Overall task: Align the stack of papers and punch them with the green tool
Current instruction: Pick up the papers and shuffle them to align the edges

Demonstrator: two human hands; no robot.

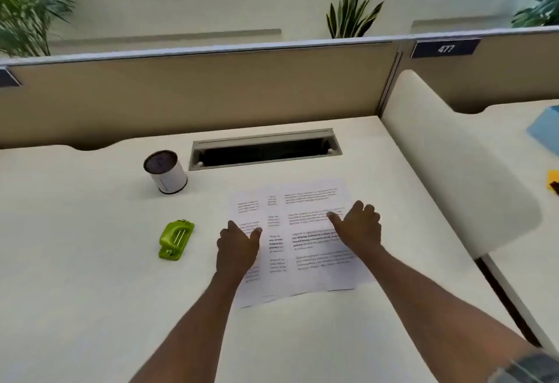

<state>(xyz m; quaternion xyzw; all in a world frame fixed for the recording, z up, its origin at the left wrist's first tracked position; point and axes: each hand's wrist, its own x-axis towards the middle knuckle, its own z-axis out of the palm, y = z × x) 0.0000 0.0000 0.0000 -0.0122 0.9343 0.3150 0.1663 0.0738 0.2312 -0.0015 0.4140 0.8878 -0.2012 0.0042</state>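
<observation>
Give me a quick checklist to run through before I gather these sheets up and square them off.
1. Papers squared up: not ok, they lie fanned out with their edges staggered.
2. Left hand on the sheets: ok, it rests flat on their left side.
3. Right hand on the sheets: ok, it rests open on their right side.
4. Green punch within reach: ok, it sits on the desk just left of the papers, untouched.
5. Cup clear of the papers: ok, it stands apart, behind the punch.
6. Number of sheets: cannot tell.
</observation>
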